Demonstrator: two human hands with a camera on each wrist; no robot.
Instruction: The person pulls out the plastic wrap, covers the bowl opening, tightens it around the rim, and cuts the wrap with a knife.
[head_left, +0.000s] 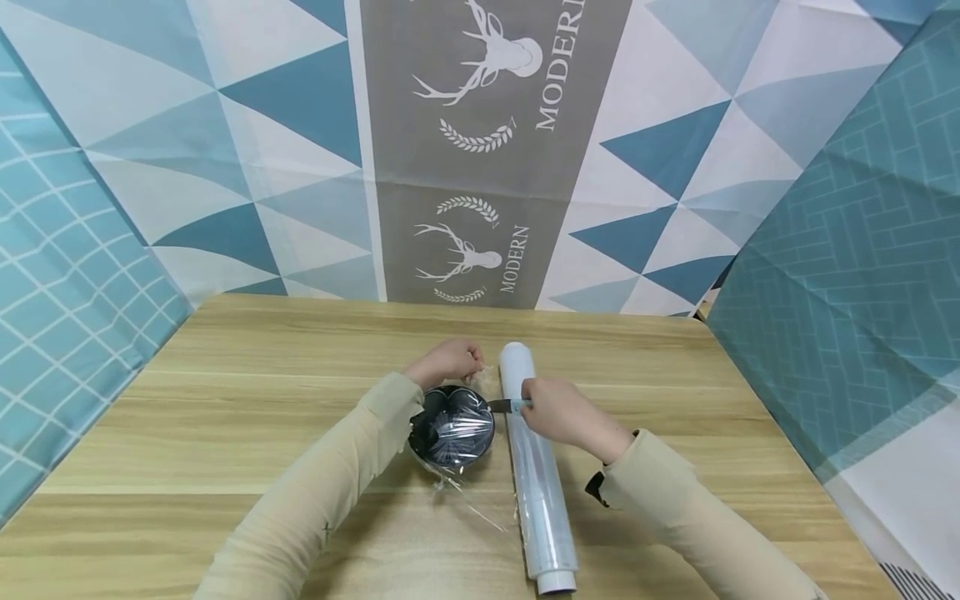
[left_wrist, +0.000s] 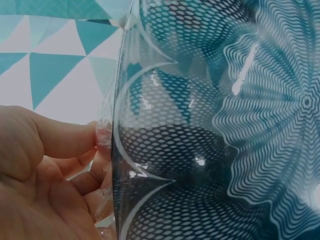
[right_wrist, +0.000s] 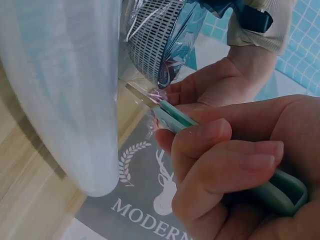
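On the wooden desk [head_left: 247,433], beside a dark round container [head_left: 426,437] covered in clear film [head_left: 461,428], pinching bunched film in the left hand [head_left: 450,360]; gripping a green-handled knife [right_wrist: 175,120] in the right hand [head_left: 562,410], above a film roll [head_left: 542,500] just right of the container.

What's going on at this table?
A person is working cling film over a dark patterned dish. The left grip pinches bunched film at the dish's edge. The right grip holds a small knife, its blade out near the film between dish and roll. The film roll lies on the wooden table, right of the dish in the head view. Film already covers the dish; can't tell if it's cut free from the roll.
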